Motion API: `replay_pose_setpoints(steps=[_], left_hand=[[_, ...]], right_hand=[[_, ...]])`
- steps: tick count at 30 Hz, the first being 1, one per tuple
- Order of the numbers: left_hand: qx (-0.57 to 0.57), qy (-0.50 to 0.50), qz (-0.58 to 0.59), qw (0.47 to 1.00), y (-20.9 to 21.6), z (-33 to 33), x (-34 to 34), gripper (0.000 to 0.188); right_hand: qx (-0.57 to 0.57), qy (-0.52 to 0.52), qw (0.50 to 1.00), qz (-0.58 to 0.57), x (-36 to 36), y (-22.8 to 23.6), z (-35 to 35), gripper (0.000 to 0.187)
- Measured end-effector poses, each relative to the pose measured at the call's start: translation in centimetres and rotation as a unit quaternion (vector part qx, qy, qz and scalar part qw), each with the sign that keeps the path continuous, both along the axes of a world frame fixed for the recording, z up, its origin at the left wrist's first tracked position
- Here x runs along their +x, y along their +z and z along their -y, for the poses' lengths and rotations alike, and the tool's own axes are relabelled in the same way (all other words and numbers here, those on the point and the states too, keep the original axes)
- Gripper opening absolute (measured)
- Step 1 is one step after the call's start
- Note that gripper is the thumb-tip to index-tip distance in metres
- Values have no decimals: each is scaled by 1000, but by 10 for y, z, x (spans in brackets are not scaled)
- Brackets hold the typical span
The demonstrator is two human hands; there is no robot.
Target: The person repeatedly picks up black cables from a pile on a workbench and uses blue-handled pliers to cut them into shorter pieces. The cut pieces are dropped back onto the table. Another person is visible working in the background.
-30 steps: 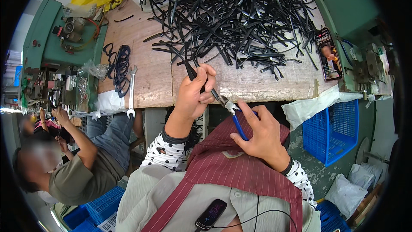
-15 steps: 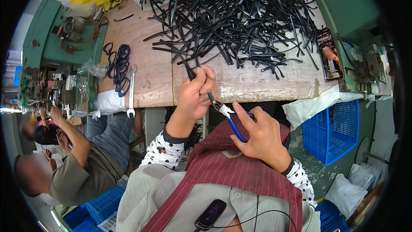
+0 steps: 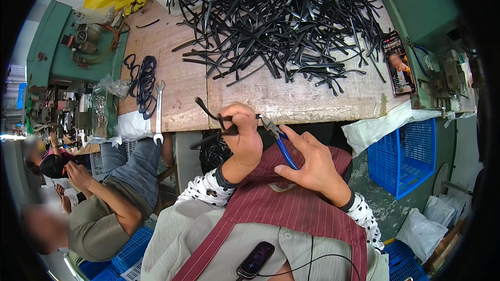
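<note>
My left hand [image 3: 242,132] is closed around black eyeglass temples [image 3: 207,109], which stick out to its left with curved ends. A short dark end shows on its right side, at the tips of the blue-handled cutting pliers [image 3: 285,152]. My right hand [image 3: 315,164] grips the pliers, its index finger stretched along them. Whether the jaws touch that end is hard to tell. Beyond my hands, a large heap of similar black temples [image 3: 281,36] spreads over the wooden table [image 3: 182,93].
On the table's left lie a wrench [image 3: 159,109] and a coiled dark cord [image 3: 146,86]. Green machines [image 3: 78,67] flank both sides. A blue crate [image 3: 401,161] stands below right. At left sits a co-worker [image 3: 107,213], hands raised.
My left hand has turned and come nearer me, so the temples now point left instead of up toward the heap. My right hand has barely moved. The co-worker's arms have shifted.
</note>
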State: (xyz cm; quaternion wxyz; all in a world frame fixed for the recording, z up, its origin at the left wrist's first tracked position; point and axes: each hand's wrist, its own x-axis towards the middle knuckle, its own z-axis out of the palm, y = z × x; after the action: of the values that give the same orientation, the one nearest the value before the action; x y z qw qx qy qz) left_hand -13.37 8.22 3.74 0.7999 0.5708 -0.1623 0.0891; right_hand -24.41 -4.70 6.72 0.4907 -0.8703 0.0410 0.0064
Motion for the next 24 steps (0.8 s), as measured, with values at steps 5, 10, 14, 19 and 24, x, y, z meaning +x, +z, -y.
replay_pose_setpoints(steps=[5,10,14,19,24], left_hand=[[-35,-34,-57,997,6,0,2,31],[-2,-8,-24,1000,4,5,-1,32],[-51,-61,-206,975,14,-3,5,31],[-119,-105,-303,940,15,-8,15,25],[26,-83,-117,989,-6,-5,66,18]], right_hand=[[-3,-2,1000,-6,0,3,1,83],[-14,-9,1000,-9,-2,0,-3,83],[-6,-10,1000,-4,-4,-6,-2,79],[49,-25,998,-22,-5,-7,-2,77],[49,-39,997,-42,-4,-1,3,77]])
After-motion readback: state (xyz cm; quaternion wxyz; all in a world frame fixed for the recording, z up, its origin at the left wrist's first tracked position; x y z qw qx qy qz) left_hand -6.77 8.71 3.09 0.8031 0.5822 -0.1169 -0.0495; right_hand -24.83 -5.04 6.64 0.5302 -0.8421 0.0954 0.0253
